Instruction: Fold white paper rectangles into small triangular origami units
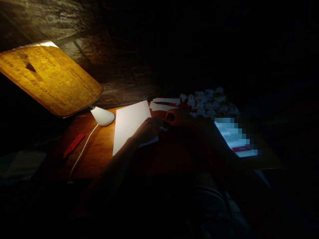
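Observation:
My left hand (149, 128) is over the right edge of a large white sheet of paper (131, 119) lying on the wooden table (99, 159). Its fingers are closed on a small folded piece of paper (163, 128). Close on the right, my right hand (180, 118) pinches toward the same piece, thumb and forefinger curled together at its edge. Shadow hides most of both hands' fingers and the folds of the paper. Behind the hands are several white paper pieces (161, 105), with a dark, red-ended tool across them, too dim to name.
A pile of small folded papers (206, 103) covers the back right. In front of it lies a lit screen (239, 146), partly blurred. At left stand a white lamp base (103, 118) with a cord (83, 149) and a printed-paper shade (54, 79); a red object (74, 145) lies nearby.

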The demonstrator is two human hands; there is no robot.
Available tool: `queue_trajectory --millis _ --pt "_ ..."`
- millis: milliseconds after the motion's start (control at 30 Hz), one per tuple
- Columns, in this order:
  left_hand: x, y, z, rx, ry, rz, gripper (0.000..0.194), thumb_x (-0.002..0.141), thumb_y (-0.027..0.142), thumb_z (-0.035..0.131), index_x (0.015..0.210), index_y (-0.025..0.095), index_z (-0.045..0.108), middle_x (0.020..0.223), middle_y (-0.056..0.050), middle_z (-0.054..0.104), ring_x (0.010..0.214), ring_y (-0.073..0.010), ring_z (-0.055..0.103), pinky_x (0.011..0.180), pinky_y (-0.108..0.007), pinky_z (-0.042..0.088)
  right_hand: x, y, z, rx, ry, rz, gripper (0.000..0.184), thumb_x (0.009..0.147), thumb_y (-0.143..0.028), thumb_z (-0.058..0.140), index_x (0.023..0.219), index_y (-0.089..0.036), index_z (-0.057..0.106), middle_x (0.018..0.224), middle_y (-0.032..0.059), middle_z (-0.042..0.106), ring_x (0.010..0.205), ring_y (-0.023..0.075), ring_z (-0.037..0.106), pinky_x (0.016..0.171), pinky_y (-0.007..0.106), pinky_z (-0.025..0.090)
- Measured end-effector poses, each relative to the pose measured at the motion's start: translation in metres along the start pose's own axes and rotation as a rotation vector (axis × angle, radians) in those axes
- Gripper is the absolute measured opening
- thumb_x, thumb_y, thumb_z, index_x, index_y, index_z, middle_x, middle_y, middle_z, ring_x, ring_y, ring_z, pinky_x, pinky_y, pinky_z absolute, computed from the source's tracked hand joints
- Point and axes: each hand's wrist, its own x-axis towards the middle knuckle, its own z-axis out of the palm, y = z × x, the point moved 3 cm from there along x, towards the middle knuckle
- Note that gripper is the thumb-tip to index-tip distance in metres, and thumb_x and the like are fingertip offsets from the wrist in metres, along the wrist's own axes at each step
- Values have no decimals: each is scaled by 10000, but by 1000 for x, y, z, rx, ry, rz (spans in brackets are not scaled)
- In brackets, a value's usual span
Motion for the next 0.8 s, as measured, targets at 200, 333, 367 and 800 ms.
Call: queue_trajectory --millis 200,333,367,800 --pt "-2 -10 3 -49 46 -8 338 938 170 622 1229 288 747 1332 -59 761 1234 -258 683 1078 -482 502 -5 -3 -4 -79 -20 96 109 841 -220 752 917 -151 789 950 103 789 806 187 672 687 294 426" --pt "-2 -9 4 -33 33 -17 351 925 158 621 1241 255 739 1336 -84 754 1251 -273 671 1094 -496 494 -9 -9 -10 -143 -23 212 140 847 -308 795 840 -168 802 904 117 787 774 215 675 670 325 422" --pt "-2 -8 3 -23 31 -24 348 927 156 612 1240 246 737 1331 -90 755 1254 -279 668 1095 -500 491 -10 -10 -12 -166 -4 248 151 845 -323 803 834 -172 809 890 121 787 764 221 674 669 332 425" --pt "-1 -6 4 42 11 -68 331 934 165 589 1236 232 706 1290 -94 748 1229 -299 638 1068 -513 503 -16 -26 -22 -200 -35 376 218 901 -353 760 877 -160 858 859 146 798 786 255 721 733 361 492"
